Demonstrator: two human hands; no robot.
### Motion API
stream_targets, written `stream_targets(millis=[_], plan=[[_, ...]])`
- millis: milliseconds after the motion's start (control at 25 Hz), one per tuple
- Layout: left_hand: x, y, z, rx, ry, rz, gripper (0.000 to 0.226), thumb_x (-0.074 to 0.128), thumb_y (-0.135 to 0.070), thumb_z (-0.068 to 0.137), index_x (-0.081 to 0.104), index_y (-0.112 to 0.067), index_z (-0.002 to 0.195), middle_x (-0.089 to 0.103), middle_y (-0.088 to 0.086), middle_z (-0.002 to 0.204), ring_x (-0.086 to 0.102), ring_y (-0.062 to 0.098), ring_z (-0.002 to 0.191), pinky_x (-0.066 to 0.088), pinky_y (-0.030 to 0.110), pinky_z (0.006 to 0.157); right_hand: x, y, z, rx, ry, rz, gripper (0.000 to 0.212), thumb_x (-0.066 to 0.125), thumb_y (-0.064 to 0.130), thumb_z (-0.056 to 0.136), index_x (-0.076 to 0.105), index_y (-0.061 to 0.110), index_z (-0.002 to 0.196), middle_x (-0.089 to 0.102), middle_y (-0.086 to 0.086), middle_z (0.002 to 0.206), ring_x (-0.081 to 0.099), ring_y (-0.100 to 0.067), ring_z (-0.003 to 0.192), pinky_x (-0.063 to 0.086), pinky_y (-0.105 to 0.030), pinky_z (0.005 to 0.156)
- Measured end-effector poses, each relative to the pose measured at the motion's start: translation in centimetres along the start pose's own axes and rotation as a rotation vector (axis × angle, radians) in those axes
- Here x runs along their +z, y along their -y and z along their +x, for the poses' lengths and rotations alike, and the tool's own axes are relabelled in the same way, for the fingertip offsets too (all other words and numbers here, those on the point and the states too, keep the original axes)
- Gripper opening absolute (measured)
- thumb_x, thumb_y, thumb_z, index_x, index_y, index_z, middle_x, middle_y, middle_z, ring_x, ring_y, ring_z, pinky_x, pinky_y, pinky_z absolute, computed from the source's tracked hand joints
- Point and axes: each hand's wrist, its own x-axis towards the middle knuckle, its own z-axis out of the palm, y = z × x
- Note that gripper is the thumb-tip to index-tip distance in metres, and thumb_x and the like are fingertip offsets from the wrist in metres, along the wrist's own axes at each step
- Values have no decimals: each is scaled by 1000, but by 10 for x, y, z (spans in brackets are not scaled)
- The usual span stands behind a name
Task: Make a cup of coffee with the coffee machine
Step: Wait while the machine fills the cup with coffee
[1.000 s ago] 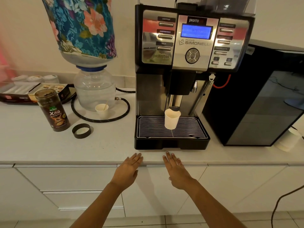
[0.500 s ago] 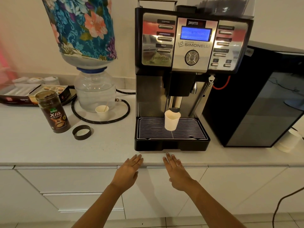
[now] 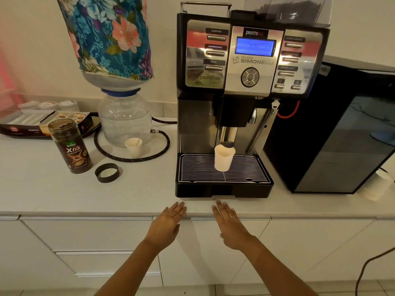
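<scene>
A black and silver coffee machine (image 3: pixel 250 60) stands on the white counter, its blue screen (image 3: pixel 255 47) lit. A white paper cup (image 3: pixel 223 158) stands upright on the wire drip tray (image 3: pixel 196 169), directly under the spout (image 3: pixel 228 136). My left hand (image 3: pixel 167 224) and my right hand (image 3: pixel 229 225) lie flat, palms down, at the counter's front edge just in front of the machine. Both hold nothing, fingers extended.
Left of the machine: a water bottle in a floral cover (image 3: pixel 111 35) on a clear dispenser base (image 3: pixel 125 118), a small paper cup with a stirrer (image 3: pixel 133 146), a coffee jar (image 3: pixel 69 146), its black lid (image 3: pixel 106 172), a black hose (image 3: pixel 149 155). A black appliance (image 3: pixel 333 133) stands right.
The view has tilted up a little, so everything sits slightly lower in the frame. My hands and the cup have stayed in place.
</scene>
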Motion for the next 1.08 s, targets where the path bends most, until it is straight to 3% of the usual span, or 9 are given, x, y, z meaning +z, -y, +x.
stream_targets(millis=[680,1080], plan=[[-1,-2,0,-13,-19,3,69,82,-10,67,55,-12,131,54,6,136,52,23,123,33,37,99,2,-1,1,-1,-6,38,86,54,12,93,-13,10,148,-30,-4,150,-19,-29,143,-10,-37,112],[0,-1,0,-24,-18,-11,67,79,-7,71,53,-12,133,51,7,138,49,25,126,30,40,102,3,0,2,7,-2,34,86,54,14,93,-11,13,149,-24,-6,156,-19,-29,144,-11,-36,109]])
